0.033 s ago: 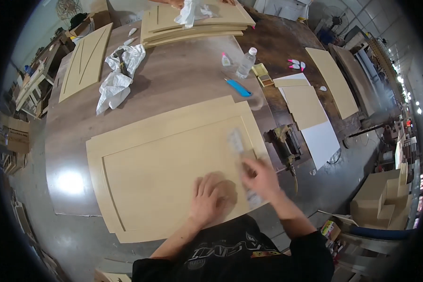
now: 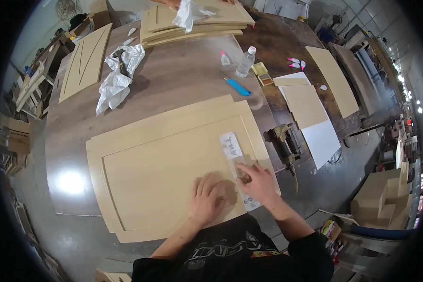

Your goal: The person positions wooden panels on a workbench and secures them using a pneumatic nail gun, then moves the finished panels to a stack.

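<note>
A large beige panel point(image 2: 164, 164) with a raised border lies on the table in front of me. My left hand point(image 2: 206, 202) rests flat on its recessed middle, near the front edge, fingers spread and holding nothing. Farther right, my right hand point(image 2: 259, 184) grips a long, narrow strip point(image 2: 230, 144) by its middle. The strip has rounded corners and whitish ends with handwriting. It lies over the right part of the panel, just inside the raised border, slightly slanted. My fingers cover part of its middle section.
A nail gun point(image 2: 283, 146) with a hose sits right of the panel. Beyond it are a blue utility knife point(image 2: 238, 87), a clear bottle point(image 2: 246, 62) and small glue bottles point(image 2: 296, 63). Crumpled white wrapping point(image 2: 115, 89) lies far left. Another person's hand point(image 2: 174, 3) holds a white cloth over stacked panels point(image 2: 197, 35).
The strip has shifted left, with my right hand on it, and is no longer blurred. My left hand stays in place. The other person's white cloth has moved slightly.
</note>
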Available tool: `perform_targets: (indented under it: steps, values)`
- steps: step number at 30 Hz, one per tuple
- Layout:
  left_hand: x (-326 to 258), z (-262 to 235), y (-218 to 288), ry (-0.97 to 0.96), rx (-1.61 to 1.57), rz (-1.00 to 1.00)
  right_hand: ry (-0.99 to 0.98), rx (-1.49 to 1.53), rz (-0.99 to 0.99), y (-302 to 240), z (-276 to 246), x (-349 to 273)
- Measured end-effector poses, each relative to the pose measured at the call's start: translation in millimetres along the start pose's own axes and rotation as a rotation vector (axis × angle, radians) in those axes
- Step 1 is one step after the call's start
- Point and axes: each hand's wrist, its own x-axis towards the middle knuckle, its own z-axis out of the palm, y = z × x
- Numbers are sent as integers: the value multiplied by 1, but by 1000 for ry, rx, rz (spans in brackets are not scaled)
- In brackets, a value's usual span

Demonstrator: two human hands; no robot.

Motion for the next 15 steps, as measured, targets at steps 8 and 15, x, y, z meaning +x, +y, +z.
perform_targets:
  steps: [8, 15]
  values:
    - [13, 10, 21, 8, 47, 62, 189, -180, -94, 61, 2, 55]
    - [48, 45, 75, 252, -28, -321, -8, 455, -192, 179, -71, 58]
